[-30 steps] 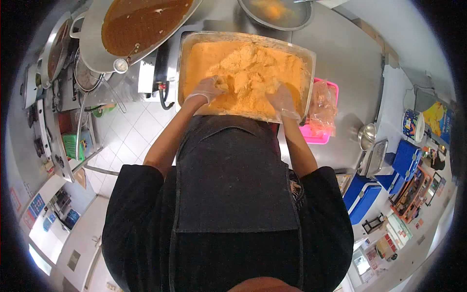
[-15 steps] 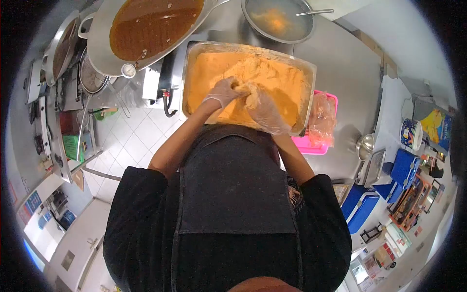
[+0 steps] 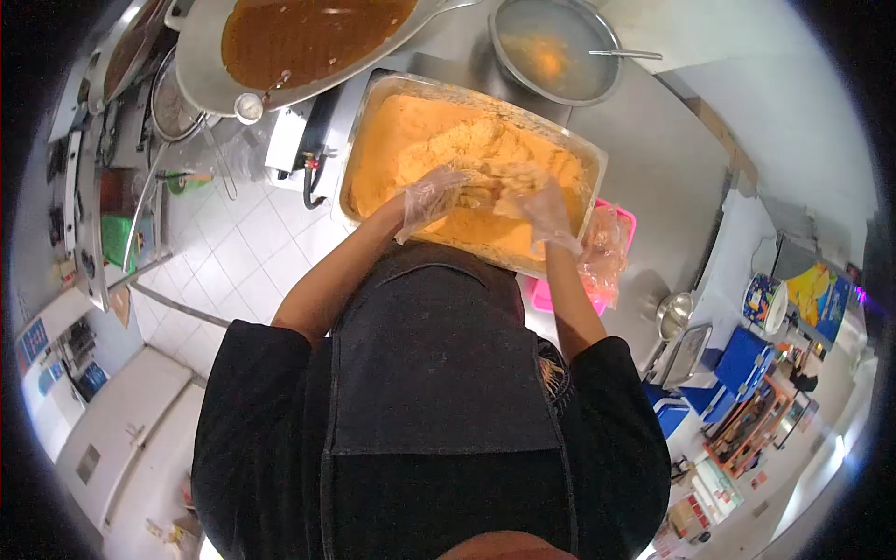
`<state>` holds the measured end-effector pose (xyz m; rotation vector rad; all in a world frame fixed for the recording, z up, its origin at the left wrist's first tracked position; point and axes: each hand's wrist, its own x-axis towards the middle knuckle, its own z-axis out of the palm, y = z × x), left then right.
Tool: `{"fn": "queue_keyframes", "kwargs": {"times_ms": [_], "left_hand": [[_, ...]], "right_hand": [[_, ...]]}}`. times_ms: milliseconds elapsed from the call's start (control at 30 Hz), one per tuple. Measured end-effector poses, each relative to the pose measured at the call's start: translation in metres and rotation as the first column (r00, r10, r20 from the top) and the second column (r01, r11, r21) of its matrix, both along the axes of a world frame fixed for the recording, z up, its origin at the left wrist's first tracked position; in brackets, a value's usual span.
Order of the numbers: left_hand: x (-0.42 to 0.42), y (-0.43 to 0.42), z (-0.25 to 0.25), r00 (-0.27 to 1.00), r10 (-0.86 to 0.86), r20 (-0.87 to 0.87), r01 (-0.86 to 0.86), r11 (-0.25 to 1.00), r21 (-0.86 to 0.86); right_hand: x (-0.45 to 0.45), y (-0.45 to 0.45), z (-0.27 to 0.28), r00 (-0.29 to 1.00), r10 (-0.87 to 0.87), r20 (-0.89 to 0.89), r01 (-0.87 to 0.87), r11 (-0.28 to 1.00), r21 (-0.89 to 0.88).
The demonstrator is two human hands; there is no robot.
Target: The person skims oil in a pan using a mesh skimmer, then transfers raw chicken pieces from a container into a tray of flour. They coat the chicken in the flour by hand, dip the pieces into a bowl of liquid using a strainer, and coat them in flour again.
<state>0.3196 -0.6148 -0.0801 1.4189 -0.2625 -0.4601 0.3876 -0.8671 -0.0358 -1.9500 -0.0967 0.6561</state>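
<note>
Along a counter's (image 3: 677, 154) near edge, a metal tray (image 3: 599, 161) holds orange powder (image 3: 375, 131); gloved left hand (image 3: 439, 192) and right hand (image 3: 543, 207) angle inward over it, fingers loosely curled. Bare surface lies off the tray's far-right corner. Blur obscures the fingertips; whether they hold anything cannot be told.

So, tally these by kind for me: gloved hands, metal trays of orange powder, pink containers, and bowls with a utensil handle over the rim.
Gloved hands, left hand and right hand: 2
Orange powder trays: 1
Pink containers: 1
Bowls with utensil handle: 1
Total: 5
</note>
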Motion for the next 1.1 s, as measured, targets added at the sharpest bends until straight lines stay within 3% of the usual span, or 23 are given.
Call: {"fn": "queue_keyframes", "kwargs": {"times_ms": [33, 100, 133, 167, 233, 300, 333, 400, 433, 500, 567, 600, 667, 733, 800, 833, 867, 900, 933, 1000, 1067, 1100], "left_hand": [[-0.005, -0.002, -0.024, 0.997, 0.070, -0.039, -0.072, 0.997, -0.030], [-0.009, 0.001, -0.024, 0.949, 0.192, -0.251, -0.199, 0.980, -0.001], [-0.006, 0.007, 0.004, 0.878, 0.243, -0.413, -0.241, 0.969, 0.059], [-0.007, 0.011, 0.020, 0.776, 0.292, -0.559, -0.272, 0.955, 0.122], [-0.024, 0.023, -0.027, 0.802, 0.431, -0.414, -0.295, 0.888, 0.353], [-0.040, 0.033, -0.032, 0.797, 0.519, -0.309, -0.270, 0.764, 0.585], [-0.042, 0.037, -0.007, 0.789, 0.545, -0.285, -0.223, 0.686, 0.693], [-0.046, 0.039, 0.009, 0.782, 0.568, -0.258, -0.164, 0.585, 0.794], [-0.048, 0.042, 0.006, 0.780, 0.571, -0.255, -0.160, 0.576, 0.802], [-0.053, 0.041, 0.003, 0.797, 0.563, -0.218, -0.159, 0.544, 0.824], [-0.051, 0.040, 0.004, 0.835, 0.530, -0.150, -0.167, 0.503, 0.848], [-0.046, 0.038, 0.002, 0.853, 0.504, -0.134, -0.156, 0.491, 0.857], [-0.043, 0.032, -0.011, 0.885, 0.453, -0.105, -0.135, 0.467, 0.874], [-0.029, 0.025, -0.032, 0.943, 0.317, -0.105, -0.067, 0.488, 0.870], [-0.009, 0.013, -0.037, 0.969, 0.198, -0.145, 0.031, 0.486, 0.874], [0.002, 0.003, -0.032, 0.971, 0.148, -0.188, 0.097, 0.475, 0.875], [0.011, -0.005, -0.030, 0.969, 0.096, -0.228, 0.160, 0.457, 0.875], [0.017, -0.011, -0.037, 0.976, 0.063, -0.210, 0.161, 0.445, 0.881], [0.020, -0.017, -0.050, 0.981, 0.026, -0.193, 0.163, 0.436, 0.885], [0.031, -0.022, -0.058, 0.972, -0.064, -0.225, 0.231, 0.415, 0.880], [0.037, -0.018, -0.054, 0.931, -0.155, -0.332, 0.366, 0.375, 0.852], [0.034, -0.015, -0.049, 0.931, -0.168, -0.324, 0.365, 0.416, 0.833]], "right_hand": [[0.013, -0.019, -0.024, 0.993, 0.009, 0.120, 0.005, 0.994, -0.111], [0.048, -0.040, -0.021, 0.977, 0.010, 0.211, -0.019, 0.999, 0.040], [0.070, -0.045, -0.004, 0.985, -0.005, 0.171, -0.046, 0.955, 0.293], [0.107, -0.074, -0.044, 0.942, -0.119, 0.314, 0.074, 0.985, 0.153], [0.155, -0.073, -0.039, 0.887, -0.075, 0.456, 0.152, 0.979, -0.135], [0.197, -0.044, 0.018, 0.882, 0.060, 0.468, 0.046, 0.976, -0.212], [0.227, -0.042, 0.007, 0.863, 0.057, 0.502, 0.007, 0.992, -0.125], [0.289, -0.039, -0.030, 0.816, 0.165, 0.554, 0.127, 0.884, -0.451], [0.296, -0.029, -0.033, 0.816, 0.199, 0.543, 0.118, 0.862, -0.493], [0.298, -0.013, -0.041, 0.837, 0.128, 0.533, 0.153, 0.879, -0.452], [0.287, -0.006, -0.052, 0.856, -0.089, 0.509, 0.262, 0.924, -0.280], [0.267, -0.006, -0.049, 0.857, -0.227, 0.463, 0.238, 0.971, 0.037], [0.245, -0.024, -0.064, 0.749, -0.073, 0.659, 0.351, 0.887, -0.301], [0.201, -0.049, -0.110, 0.789, -0.194, 0.583, 0.214, 0.976, 0.035], [0.128, -0.058, -0.116, 0.961, -0.186, 0.203, 0.094, 0.915, 0.392], [0.097, -0.050, -0.118, 0.991, -0.016, 0.131, 0.009, 0.999, 0.051], [0.066, -0.040, -0.119, 0.981, 0.196, 0.013, -0.184, 0.942, -0.279], [0.042, -0.028, -0.133, 0.891, 0.429, -0.149, -0.407, 0.608, -0.682], [0.008, -0.012, -0.135, 0.902, 0.429, -0.044, -0.342, 0.648, -0.681], [-0.024, 0.016, -0.135, 0.916, 0.402, 0.001, -0.306, 0.699, -0.647], [-0.031, 0.036, -0.136, 0.921, 0.368, -0.128, -0.372, 0.731, -0.572], [-0.036, 0.033, -0.138, 0.919, 0.378, -0.112, -0.375, 0.751, -0.543]]}}
